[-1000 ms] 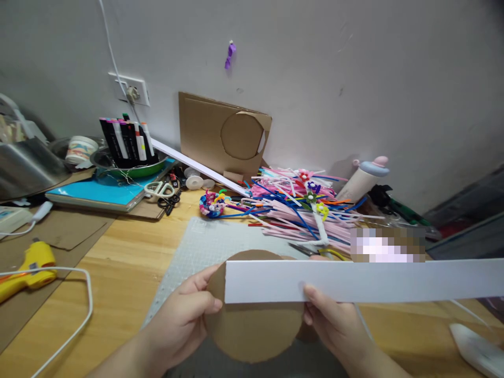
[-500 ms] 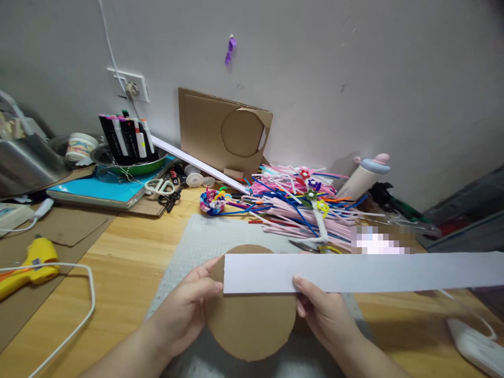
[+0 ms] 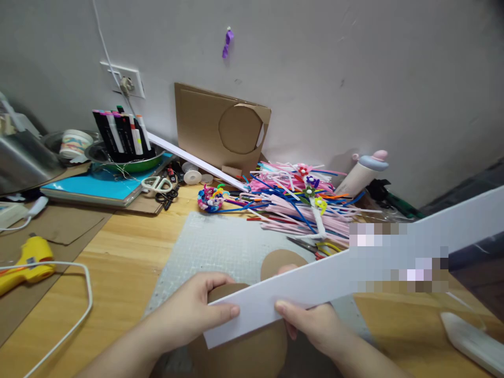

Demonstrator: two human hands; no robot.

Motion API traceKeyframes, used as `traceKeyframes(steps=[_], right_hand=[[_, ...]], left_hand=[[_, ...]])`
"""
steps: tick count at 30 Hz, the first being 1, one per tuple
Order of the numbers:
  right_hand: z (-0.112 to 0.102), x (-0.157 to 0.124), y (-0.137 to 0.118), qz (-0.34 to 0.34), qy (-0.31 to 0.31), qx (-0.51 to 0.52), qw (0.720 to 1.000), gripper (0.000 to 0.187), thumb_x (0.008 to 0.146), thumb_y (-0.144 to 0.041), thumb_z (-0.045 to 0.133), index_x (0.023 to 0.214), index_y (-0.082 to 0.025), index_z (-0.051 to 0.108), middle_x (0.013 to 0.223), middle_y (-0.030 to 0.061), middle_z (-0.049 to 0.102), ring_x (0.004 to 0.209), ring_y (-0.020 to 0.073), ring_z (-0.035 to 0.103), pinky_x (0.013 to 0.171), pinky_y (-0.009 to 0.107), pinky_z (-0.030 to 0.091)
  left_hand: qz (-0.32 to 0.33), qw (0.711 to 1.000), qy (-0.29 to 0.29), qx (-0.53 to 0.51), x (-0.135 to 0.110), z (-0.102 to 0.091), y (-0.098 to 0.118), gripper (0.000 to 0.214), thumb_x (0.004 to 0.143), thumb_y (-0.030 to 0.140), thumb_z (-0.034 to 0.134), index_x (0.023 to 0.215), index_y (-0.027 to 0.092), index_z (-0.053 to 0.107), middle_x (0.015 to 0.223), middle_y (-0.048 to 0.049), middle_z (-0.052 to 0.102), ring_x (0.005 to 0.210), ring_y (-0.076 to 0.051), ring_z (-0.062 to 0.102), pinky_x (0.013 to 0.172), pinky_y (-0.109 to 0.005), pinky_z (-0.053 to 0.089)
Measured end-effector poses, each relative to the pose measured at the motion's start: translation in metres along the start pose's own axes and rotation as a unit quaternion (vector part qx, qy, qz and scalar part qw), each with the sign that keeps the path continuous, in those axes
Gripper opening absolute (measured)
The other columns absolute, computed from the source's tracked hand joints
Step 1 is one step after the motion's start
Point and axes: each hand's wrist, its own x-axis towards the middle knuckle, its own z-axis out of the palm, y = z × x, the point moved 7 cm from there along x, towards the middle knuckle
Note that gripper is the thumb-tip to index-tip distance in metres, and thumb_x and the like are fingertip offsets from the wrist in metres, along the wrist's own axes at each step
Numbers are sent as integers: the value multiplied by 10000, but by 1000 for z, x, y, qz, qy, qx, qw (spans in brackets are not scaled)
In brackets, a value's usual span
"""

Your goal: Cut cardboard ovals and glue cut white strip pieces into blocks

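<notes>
A long white strip [image 3: 311, 287], of paper or thin card, slants up to the right across a round cardboard disc [image 3: 248, 353]. My left hand [image 3: 192, 310] is closed at the strip's left end, thumb on its face, fingers behind the disc's edge. Further along, my right hand [image 3: 317, 321] pinches the lower edge of the strip, with its thumb in front and other fingers partly hidden behind. Another round piece of cardboard [image 3: 277, 258] shows beyond the strip, over the grey cutting mat [image 3: 197, 247]; whether it lies on the mat I cannot tell.
Bundled pipe cleaners [image 3: 283, 207] lie behind the mat, near pliers [image 3: 305, 247]. Cardboard with a round cutout [image 3: 200, 121] leans on the wall. Scissors [image 3: 157, 185], markers [image 3: 122, 134] and a yellow glue gun [image 3: 35, 257] with its white cable are at left; a bottle [image 3: 358, 176] stands right.
The strip has gone from level to tilted, its left end lower and its right end raised. The disc and both hands have come lower. A second cardboard round now shows behind the strip.
</notes>
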Motion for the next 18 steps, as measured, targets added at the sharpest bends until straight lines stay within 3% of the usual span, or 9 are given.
traceKeyframes(steps=[4,8,12,14,15,17,18], right_hand=[[0,4,5,14,-20,-3,1000,470,656,-538,727,912,-187,548,553,-62,490,411,76,404,371,185,323],[0,7,5,30,-55,-5,998,457,679,-536,710,928,-175,581,602,-40,528,448,95,438,389,196,345],[-2,0,-17,41,-187,-67,979,409,655,-507,736,878,-173,659,686,2,604,602,143,535,562,249,450],[-20,-2,-32,29,-217,-144,965,355,616,-439,776,845,-180,693,731,22,643,668,177,565,614,276,467],[-37,1,-40,7,-183,-210,961,254,662,-392,752,799,-184,705,733,30,657,676,184,573,630,283,469],[-85,10,-60,-60,-28,-303,951,138,735,-333,674,738,-199,707,714,36,677,690,212,594,664,317,478],[-108,14,-67,-84,48,-353,931,136,754,-322,642,746,-205,711,727,47,689,718,237,607,683,341,480]], left_hand=[[-33,999,-26,-17,0,7,-10,304,701,378,701,858,119,674,726,-13,667,630,-142,548,549,-210,373],[-17,998,-21,-49,-1,10,-7,296,702,399,702,802,122,680,659,-1,650,576,-123,516,528,-206,344],[9,995,-42,-90,-4,12,-1,357,684,441,721,837,120,689,694,-18,663,591,-127,524,537,-203,355],[20,995,-37,-92,-4,8,1,370,680,449,726,842,118,690,710,-26,665,604,-132,528,537,-203,354],[23,995,-30,-89,-5,5,1,370,681,450,726,839,117,691,712,-29,665,607,-134,529,534,-203,351],[24,996,-17,-82,-5,0,1,365,687,446,724,847,119,691,722,-34,669,613,-140,536,531,-204,349],[26,996,-11,-82,-5,-3,1,357,690,442,723,846,122,690,723,-33,670,613,-141,538,530,-204,350]])
